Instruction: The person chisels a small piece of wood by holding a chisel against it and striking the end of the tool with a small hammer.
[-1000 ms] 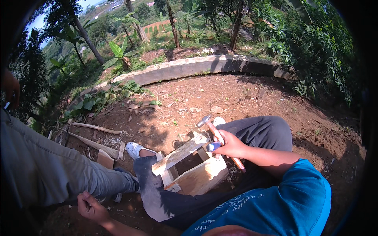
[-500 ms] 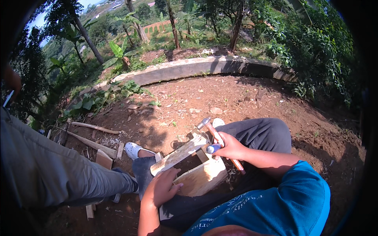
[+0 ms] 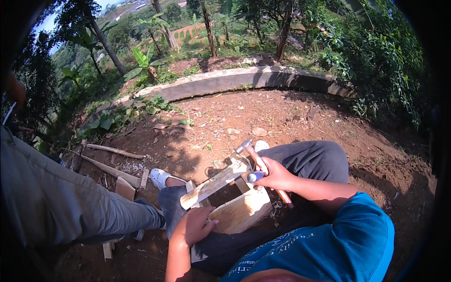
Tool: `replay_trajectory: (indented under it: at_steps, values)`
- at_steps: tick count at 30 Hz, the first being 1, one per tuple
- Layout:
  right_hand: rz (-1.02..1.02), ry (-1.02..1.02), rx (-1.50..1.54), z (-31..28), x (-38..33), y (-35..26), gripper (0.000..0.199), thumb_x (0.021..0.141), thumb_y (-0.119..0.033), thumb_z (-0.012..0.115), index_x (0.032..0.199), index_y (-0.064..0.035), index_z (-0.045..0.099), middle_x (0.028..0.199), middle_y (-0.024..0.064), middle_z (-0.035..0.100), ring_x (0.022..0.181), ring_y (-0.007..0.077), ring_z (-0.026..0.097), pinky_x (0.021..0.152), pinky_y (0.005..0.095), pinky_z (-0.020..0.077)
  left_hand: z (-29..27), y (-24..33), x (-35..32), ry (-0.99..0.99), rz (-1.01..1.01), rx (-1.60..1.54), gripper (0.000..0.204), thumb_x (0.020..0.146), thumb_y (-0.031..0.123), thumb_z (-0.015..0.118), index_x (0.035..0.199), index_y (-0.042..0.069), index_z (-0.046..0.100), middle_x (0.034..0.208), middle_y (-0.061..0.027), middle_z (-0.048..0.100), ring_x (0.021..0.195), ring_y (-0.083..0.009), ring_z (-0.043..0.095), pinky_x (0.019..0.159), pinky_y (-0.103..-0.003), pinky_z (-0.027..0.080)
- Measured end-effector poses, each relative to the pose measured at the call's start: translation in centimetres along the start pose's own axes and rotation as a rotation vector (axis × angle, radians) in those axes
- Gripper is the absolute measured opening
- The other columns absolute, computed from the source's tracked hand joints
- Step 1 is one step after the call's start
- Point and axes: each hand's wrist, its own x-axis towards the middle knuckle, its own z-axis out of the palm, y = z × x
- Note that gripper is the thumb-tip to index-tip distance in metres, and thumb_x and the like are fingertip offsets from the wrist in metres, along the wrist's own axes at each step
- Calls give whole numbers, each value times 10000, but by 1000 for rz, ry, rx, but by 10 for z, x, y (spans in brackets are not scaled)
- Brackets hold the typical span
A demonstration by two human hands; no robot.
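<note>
My right hand [image 3: 278, 176] is closed around a hammer [image 3: 259, 163], its metal head pointing up and away and its wooden handle slanting down past my palm. A blue-handled tool [image 3: 255, 177] sits in the same grip; its working end cannot be made out. Between my legs stands a wooden frame [image 3: 242, 211] of two pale boards joined by crosspieces. My left hand [image 3: 192, 225] grips the left end of its near board, thumb on the face and fingers over the edge. The far board [image 3: 213, 184] lies just beyond those fingers.
Another person's trousered leg [image 3: 80, 202] stands close on my left. Wood offcuts [image 3: 125, 189], long sticks [image 3: 115, 151] and shavings lie on the soil nearby. A low concrete wall [image 3: 225, 82] curves across the back, with trees and shrubs [image 3: 376, 61] around.
My left hand has slipped slightly down, showing more of the frame's crosspiece at the left end. My right hand keeps its hold on the hammer and blue-handled tool.
</note>
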Motion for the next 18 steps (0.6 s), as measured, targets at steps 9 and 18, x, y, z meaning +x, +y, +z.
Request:
replay_trajectory:
  at_steps: [9,18]
  values:
    - [5,-7,7,1,0,0,376,832,-37,753,1028,-76,435,857,66,648,707,145,731,432,214,459,3,-9,0,18,31,-46,410,874,268,674,1175,-6,623,984,-216,672,954,-396,631,875,-448,481]
    - [6,-9,15,1,-1,2,371,845,-64,755,1017,-84,427,860,59,650,699,142,730,426,210,450,0,-5,2,49,45,-64,344,877,231,661,1117,-13,632,946,-220,663,937,-405,628,848,-464,479]
